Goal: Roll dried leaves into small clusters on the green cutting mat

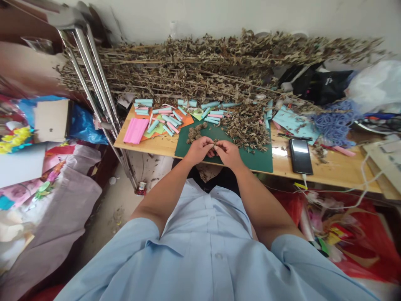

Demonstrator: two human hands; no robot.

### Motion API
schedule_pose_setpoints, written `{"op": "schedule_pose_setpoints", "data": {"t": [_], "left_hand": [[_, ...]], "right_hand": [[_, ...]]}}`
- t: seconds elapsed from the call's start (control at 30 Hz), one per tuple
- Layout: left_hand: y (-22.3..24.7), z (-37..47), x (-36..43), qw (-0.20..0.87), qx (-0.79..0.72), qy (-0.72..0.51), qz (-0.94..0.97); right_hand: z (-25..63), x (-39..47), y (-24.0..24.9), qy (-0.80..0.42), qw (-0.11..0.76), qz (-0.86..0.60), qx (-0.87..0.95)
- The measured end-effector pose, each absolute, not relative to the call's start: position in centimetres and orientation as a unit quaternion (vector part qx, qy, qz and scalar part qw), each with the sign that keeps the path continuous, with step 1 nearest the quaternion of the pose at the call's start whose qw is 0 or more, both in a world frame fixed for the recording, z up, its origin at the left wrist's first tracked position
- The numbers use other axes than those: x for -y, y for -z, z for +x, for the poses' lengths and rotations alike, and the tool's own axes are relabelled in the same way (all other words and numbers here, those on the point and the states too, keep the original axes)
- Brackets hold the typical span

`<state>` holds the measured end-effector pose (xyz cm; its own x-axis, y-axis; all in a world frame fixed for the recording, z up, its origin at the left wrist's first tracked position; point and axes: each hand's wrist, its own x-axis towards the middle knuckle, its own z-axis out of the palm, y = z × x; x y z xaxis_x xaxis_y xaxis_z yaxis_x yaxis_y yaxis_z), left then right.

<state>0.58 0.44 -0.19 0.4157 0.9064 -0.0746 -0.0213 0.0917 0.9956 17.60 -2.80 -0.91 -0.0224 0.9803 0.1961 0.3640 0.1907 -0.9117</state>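
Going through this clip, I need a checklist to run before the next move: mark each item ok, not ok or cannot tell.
1. Both hands in view: ok; left hand and right hand meet over the mat.
2. Grip secure: cannot tell; whatever is between the fingertips is too small to make out.
3. Clumps apart from the leaf pile: ok; clumps left, pile right.
4. Leaf bits confined to the mat: not ok; some lie on the table beside the phone.
5. Phone off the mat: ok; it lies to the right.
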Motion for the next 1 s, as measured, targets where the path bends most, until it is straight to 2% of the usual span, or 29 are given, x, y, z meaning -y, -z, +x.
{"op": "schedule_pose_setpoints", "data": {"t": [0.33, 0.73, 1.0], "left_hand": [[0.0, 0.6, -0.2, 0.609, -0.4, -0.359, 0.583], [-0.2, 0.8, -0.3, 0.616, -0.402, -0.37, 0.567], [-0.1, 0.6, -0.6, 0.641, -0.406, -0.408, 0.509]], "right_hand": [[17.4, 3.0, 1.0, -0.24, 0.427, -0.571, 0.659], [17.2, 3.0, 0.3, -0.339, 0.445, -0.571, 0.601], [17.7, 3.2, 0.0, -0.361, 0.474, -0.576, 0.56]]}}
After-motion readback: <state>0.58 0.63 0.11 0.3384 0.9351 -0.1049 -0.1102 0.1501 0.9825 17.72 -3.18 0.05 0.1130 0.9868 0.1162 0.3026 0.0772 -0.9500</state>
